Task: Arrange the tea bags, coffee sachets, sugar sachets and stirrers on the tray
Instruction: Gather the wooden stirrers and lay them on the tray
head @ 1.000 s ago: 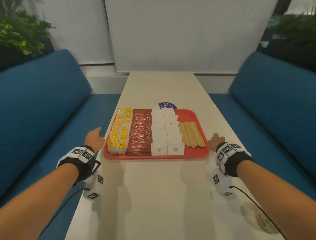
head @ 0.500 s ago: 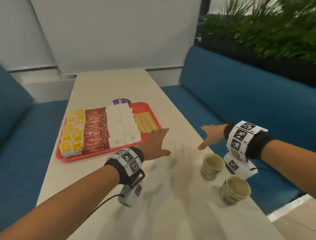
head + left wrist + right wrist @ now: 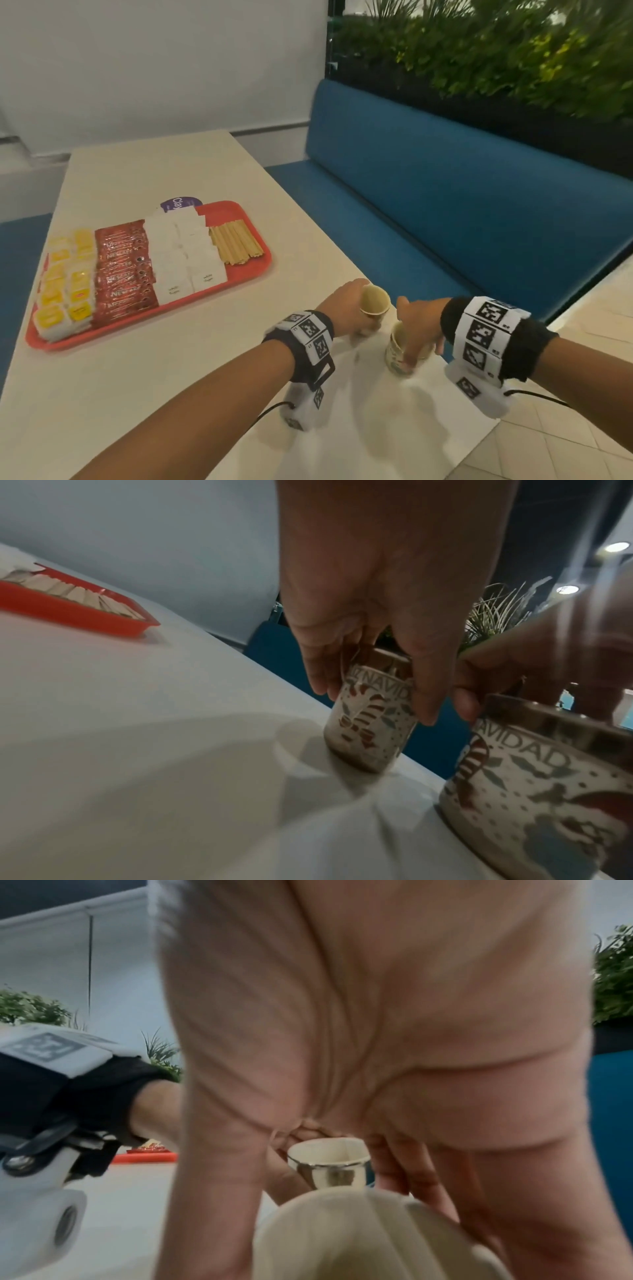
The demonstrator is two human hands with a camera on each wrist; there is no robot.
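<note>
Two small paper cups with printed festive patterns stand close together low and right of centre in the head view, near the right edge of the pale rectangular table (image 3: pixel 191 359). The left hand (image 3: pixel 346 306) grips the farther paper cup (image 3: pixel 374 303), fingers and thumb curled down around its sides from above. The right hand (image 3: pixel 416 318) clamps the nearer paper cup (image 3: pixel 397 356) the same way, fingertips over its rim.

Well apart from them, in the left middle of that view, sits the red plastic tray (image 3: pixel 253 270). It holds neat rows: yellow-labelled tea bags (image 3: pixel 65 284) at its left, red coffee sachets (image 3: pixel 125 270) next, white sugar sachets (image 3: pixel 185 253) beside those, and pale wooden stirrers (image 3: pixel 236 241) at its right. A purple round sticker (image 3: pixel 180 204) shows just behind the tray. A blue padded bench (image 3: pixel 462 205) fills the right.
</note>
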